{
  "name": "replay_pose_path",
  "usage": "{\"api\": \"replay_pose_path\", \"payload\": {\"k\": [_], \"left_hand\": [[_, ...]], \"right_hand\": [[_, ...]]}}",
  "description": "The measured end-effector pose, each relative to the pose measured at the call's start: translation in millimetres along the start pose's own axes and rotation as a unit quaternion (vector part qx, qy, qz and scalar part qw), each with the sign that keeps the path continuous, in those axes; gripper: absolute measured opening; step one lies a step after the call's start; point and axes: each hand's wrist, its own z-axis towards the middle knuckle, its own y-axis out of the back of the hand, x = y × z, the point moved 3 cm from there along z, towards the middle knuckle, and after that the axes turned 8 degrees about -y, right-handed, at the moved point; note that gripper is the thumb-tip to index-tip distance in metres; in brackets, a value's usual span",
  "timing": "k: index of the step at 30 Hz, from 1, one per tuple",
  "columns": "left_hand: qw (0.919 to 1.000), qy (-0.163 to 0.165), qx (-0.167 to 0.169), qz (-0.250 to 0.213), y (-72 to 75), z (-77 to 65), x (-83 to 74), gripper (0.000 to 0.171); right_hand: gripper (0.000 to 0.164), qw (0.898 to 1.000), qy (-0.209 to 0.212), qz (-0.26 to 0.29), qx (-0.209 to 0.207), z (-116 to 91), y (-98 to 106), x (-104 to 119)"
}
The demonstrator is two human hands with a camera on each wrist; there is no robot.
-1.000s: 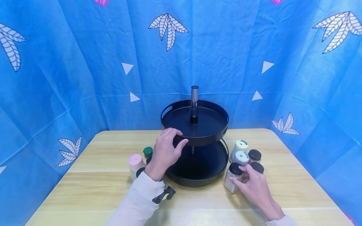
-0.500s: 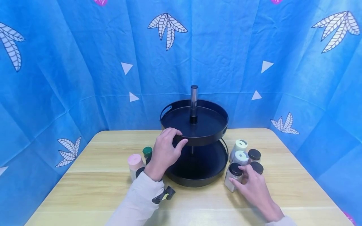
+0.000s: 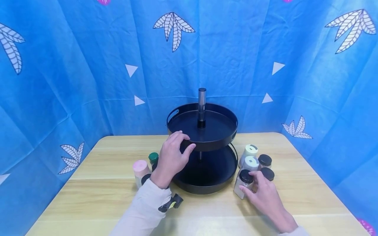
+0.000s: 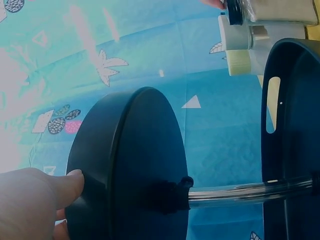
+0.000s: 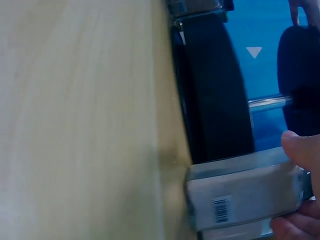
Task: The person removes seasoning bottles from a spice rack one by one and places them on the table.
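A black two-tier round tray stand [image 3: 217,145] is at the middle of the table, with a metal post rising through it. My left hand [image 3: 174,154] pinches the upper tray's front rim; in the left wrist view, the thumb [image 4: 70,187] lies against the tray's outer wall. To the right of the stand, my right hand [image 3: 267,198] holds a clear square spice jar [image 3: 240,189] by its black-lidded top. Pale contents and a barcode label on that jar [image 5: 245,195] show in the right wrist view. The jar stands beside the lower tray [image 3: 203,189].
Two white-capped bottles [image 3: 251,164] and two more black-lidded jars [image 3: 265,160] cluster behind my right hand. Left of the stand are a pink-capped bottle [image 3: 140,168], a green-capped one [image 3: 153,158] and dark lids [image 3: 146,178] partly behind my left arm. Blue curtains [image 3: 230,59] enclose the table.
The head view has shifted very slightly. Both hands keep their places on the tray rim and the jar; nothing else has visibly moved.
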Motion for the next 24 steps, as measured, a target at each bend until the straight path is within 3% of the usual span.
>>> {"api": "replay_pose_path", "payload": {"k": [5,8,10,12,16,20,24], "left_hand": [[0.9997,0.018,0.005,-0.015,5.0,-0.6,-1.5,0.031],[0.9996,0.018,-0.013,-0.019,9.9,-3.8,-3.5,0.036],[0.9990,0.010,-0.042,-0.014,14.9,-7.7,-5.2,0.036],[0.9970,-0.010,-0.076,-0.002,20.7,-13.1,-7.0,0.029],[0.9916,-0.061,-0.111,0.028,29.3,-26.8,-12.5,0.014],[0.9903,-0.085,-0.103,0.039,29.2,-46.2,-18.2,0.017],[0.9905,-0.074,-0.108,0.042,23.1,-69.1,-18.7,0.011]], "right_hand": [[0.055,0.998,-0.013,-0.025,0.050,4.6,9.6,7.1],[0.049,0.997,-0.027,-0.047,0.063,10.4,20.0,14.7],[0.041,0.998,-0.017,-0.045,0.032,15.5,28.0,21.1],[0.030,0.999,0.014,-0.031,-0.031,21.6,36.5,28.4],[0.011,0.987,0.071,0.000,-0.145,31.3,49.0,43.7],[0.005,0.983,0.075,0.018,-0.167,33.7,50.2,58.7],[0.009,0.982,0.075,0.040,-0.169,28.7,41.8,69.8]]}}
